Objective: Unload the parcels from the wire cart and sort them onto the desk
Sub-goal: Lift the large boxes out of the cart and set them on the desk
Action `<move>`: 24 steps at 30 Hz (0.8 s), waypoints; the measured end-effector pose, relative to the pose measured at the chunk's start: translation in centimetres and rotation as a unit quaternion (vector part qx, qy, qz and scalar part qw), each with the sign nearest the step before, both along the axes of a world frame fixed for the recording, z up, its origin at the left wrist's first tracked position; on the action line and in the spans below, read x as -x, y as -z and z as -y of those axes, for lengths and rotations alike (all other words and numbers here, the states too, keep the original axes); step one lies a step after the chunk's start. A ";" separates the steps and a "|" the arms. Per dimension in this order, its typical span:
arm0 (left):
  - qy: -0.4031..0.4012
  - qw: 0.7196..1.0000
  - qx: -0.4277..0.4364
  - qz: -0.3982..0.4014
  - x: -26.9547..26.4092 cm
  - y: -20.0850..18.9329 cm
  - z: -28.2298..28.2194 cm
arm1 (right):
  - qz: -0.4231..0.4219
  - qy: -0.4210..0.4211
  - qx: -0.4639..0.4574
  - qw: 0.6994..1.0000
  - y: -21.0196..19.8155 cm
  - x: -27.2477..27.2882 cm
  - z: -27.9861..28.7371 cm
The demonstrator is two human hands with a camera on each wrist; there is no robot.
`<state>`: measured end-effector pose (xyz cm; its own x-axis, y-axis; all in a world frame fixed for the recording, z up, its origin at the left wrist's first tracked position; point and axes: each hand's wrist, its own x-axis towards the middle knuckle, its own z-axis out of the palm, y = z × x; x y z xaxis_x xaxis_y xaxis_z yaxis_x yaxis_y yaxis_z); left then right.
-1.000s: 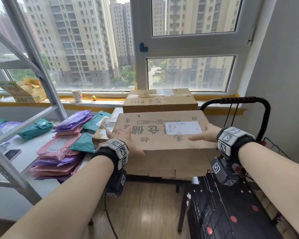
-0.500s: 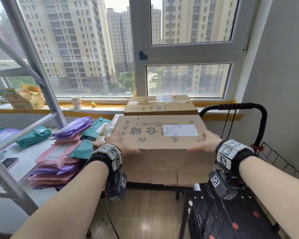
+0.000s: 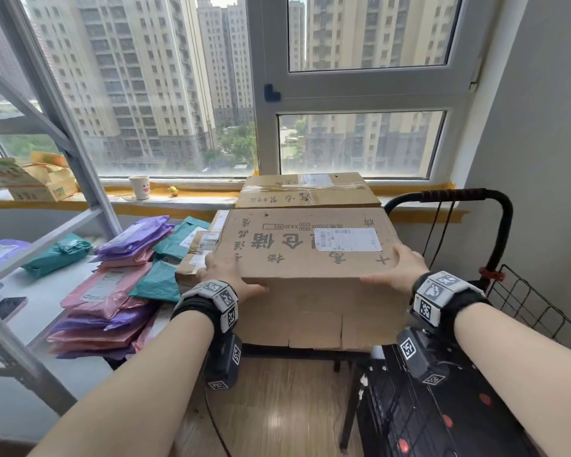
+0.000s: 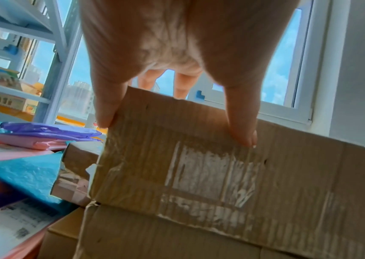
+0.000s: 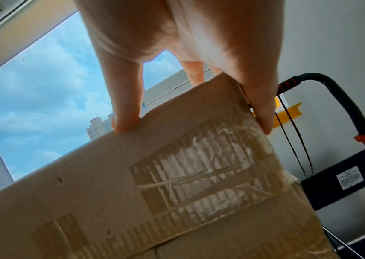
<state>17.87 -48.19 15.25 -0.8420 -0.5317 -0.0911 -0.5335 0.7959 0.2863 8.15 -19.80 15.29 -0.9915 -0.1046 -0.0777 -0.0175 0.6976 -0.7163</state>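
Note:
A large cardboard box [image 3: 304, 258] [image 4: 221, 192] [image 5: 154, 192] with a white label sits at the right end of the desk [image 3: 43, 291], its base at the desk's front edge. My left hand [image 3: 226, 275] [image 4: 166, 43] grips its near left top corner. My right hand [image 3: 399, 270] [image 5: 188, 35] grips the near right top corner. On each hand the thumb lies on the front face and the fingers reach over the edge. The black wire cart [image 3: 452, 195] [image 5: 332, 87] stands just right of the box.
A second taped box [image 3: 305, 191] stands behind the held one. Pink and purple mailers [image 3: 103, 291] and teal mailers [image 3: 160, 278] are stacked to its left. A grey shelf frame [image 3: 63, 127], a phone [image 3: 9, 306] and a paper cup [image 3: 139, 187] are further left.
Both hands have slipped a little back along the box toward its near corners. The box has stayed at the desk's right end, and my view has tilted slightly.

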 end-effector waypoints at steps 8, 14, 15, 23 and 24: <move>-0.002 1.000 0.009 -0.010 0.7 0.4 0.3 | -0.001 0.003 0.006 1.000 0.3 -0.3 -0.1; -0.005 0.999 0.021 -0.026 0.8 1.0 0.0 | -0.015 0.020 0.017 1.000 0.6 -0.8 0.3; -0.003 0.999 0.020 -0.030 0.9 1.0 0.1 | -0.020 0.023 0.023 0.999 0.4 -0.9 0.3; 0.003 0.999 0.025 -0.019 1.3 1.4 0.7 | -0.015 0.024 0.015 0.999 0.5 -0.6 0.3; 0.003 0.999 0.026 -0.020 1.3 1.4 0.7 | -0.014 0.024 0.012 1.000 0.5 -0.6 0.3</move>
<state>16.56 -48.84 13.90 -0.8471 -0.5305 -0.0297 -0.5183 0.8128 0.2659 8.75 -20.11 14.77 -0.9971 -0.0588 -0.0487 -0.0043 0.6803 -0.7329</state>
